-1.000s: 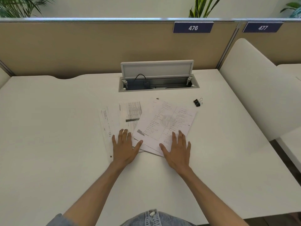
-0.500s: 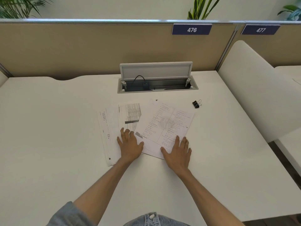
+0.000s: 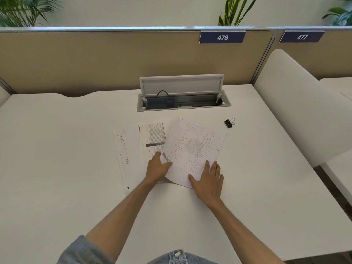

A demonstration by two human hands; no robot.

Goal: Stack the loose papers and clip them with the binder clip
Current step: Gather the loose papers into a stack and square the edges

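Several loose printed papers lie fanned out on the white desk. The top sheet is angled to the right, and its left edge is lifted. My left hand grips that left edge, with the fingers tucked under the sheet and the thumb on top. My right hand lies flat, fingers spread, on the sheet's near right corner. Two more sheets, one with dark print and one at far left, lie beneath. A small black binder clip sits on the desk to the far right of the papers, apart from both hands.
An open cable box with a raised grey lid is set into the desk behind the papers. A tan partition closes the back. A white side panel stands along the desk's right edge.
My left hand has gone from lying flat on the papers to gripping the top sheet's left edge, which is now lifted. My right hand has stayed flat on the sheet.
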